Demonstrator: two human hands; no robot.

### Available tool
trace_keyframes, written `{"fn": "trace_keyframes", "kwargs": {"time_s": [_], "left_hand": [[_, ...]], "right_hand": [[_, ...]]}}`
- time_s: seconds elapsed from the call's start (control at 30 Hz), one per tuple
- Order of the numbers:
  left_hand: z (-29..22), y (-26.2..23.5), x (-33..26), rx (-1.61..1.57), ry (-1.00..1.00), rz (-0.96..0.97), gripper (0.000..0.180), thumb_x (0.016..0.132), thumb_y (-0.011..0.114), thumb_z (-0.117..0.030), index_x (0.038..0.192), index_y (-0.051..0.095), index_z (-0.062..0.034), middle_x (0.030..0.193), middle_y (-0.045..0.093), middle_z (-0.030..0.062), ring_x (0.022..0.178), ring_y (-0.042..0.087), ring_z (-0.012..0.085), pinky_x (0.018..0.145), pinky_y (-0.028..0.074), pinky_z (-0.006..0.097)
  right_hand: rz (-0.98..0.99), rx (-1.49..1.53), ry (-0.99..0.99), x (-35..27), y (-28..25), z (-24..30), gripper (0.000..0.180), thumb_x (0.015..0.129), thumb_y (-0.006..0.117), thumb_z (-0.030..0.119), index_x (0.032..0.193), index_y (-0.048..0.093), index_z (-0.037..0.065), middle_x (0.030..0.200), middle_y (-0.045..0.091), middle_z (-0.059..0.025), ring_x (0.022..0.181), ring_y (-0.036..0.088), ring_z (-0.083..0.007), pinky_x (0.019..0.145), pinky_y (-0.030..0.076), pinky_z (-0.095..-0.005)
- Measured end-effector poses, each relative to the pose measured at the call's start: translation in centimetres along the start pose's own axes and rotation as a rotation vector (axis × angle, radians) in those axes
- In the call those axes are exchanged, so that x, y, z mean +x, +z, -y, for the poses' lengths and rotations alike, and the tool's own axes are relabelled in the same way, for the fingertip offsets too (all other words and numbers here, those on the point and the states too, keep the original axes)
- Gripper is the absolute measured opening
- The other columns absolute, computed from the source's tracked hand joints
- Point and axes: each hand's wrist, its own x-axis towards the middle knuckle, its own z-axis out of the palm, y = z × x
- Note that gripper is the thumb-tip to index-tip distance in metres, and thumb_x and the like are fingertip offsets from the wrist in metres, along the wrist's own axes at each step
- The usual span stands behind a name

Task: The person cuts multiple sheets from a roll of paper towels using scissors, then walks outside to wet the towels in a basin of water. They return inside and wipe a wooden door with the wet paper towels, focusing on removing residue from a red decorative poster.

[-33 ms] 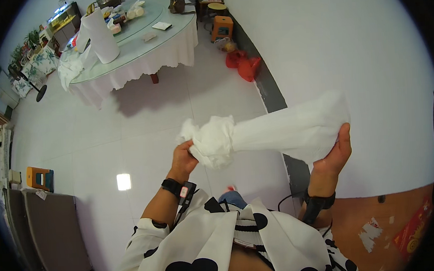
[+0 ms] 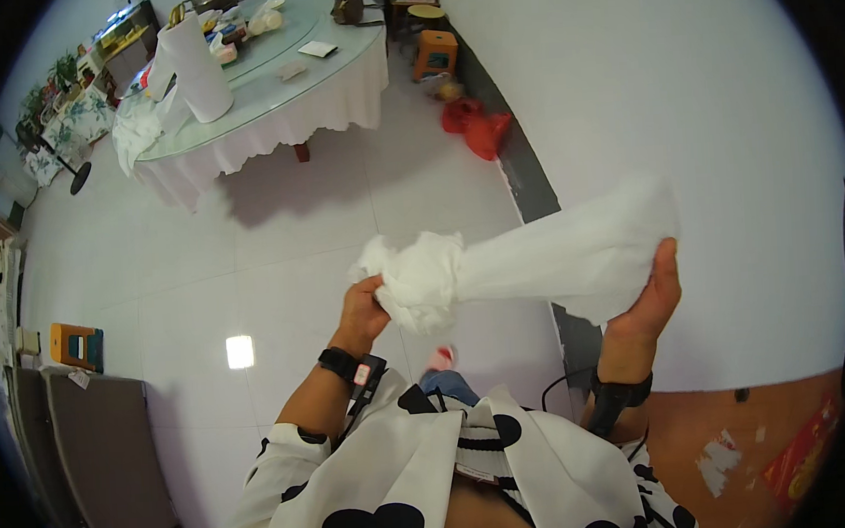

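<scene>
A length of thin white sheet [image 2: 558,259], soft paper or cloth, stretches between my two hands at waist height. Its left part is a crumpled wad [image 2: 416,282]; the right part runs flatter and widens toward its end. My left hand [image 2: 362,313] grips the wad's lower left side, fingers partly hidden beneath it. At the other end my right hand [image 2: 649,298] holds the sheet's edge, with the thumb up and most fingers behind the hand or the sheet.
Ahead on the left stands a round glass-topped table [image 2: 267,94] bearing an upright white roll [image 2: 200,79] and clutter. Along the right wall are an orange stool [image 2: 436,54] and red plastic bags [image 2: 480,128]. A grey cabinet-like piece [image 2: 110,457] and another stool [image 2: 76,346] stand left.
The wad and my left hand have shifted slightly right and down. More of a foot in a pink shoe shows below. Both hands keep hold of the white sheet.
</scene>
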Motion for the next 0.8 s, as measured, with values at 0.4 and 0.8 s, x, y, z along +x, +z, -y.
{"fn": "trace_keyframes", "kwargs": {"time_s": [0.4,0.8], "left_hand": [[-8.8,1.0,17.0,0.002,-0.204,0.189,0.063,0.086,0.065,-0.042,0.134,0.047,-0.0059,0.132,0.055,0.0132,0.120,0.053,0.0278,0.106,0.038,0.045],[-26.2,-2.0,26.7,1.104,0.849,-0.225,0.042,0.081,0.065,-0.011,0.122,0.056,-0.0093,0.110,0.060,0.0041,0.095,0.060,0.0184,0.084,0.050,0.031]], "right_hand": [[0.630,0.155,0.445,19.7,13.1,-15.7,0.041,0.087,0.066,0.011,0.125,0.053,0.001,0.108,0.065,-0.0039,0.100,0.062,-0.0159,0.088,0.050,-0.0338],[0.565,0.396,0.111,42.1,16.8,-20.8,0.047,0.100,0.042,0.043,0.126,0.053,0.006,0.121,0.062,-0.0136,0.105,0.063,-0.0284,0.087,0.054,-0.0446]]}}
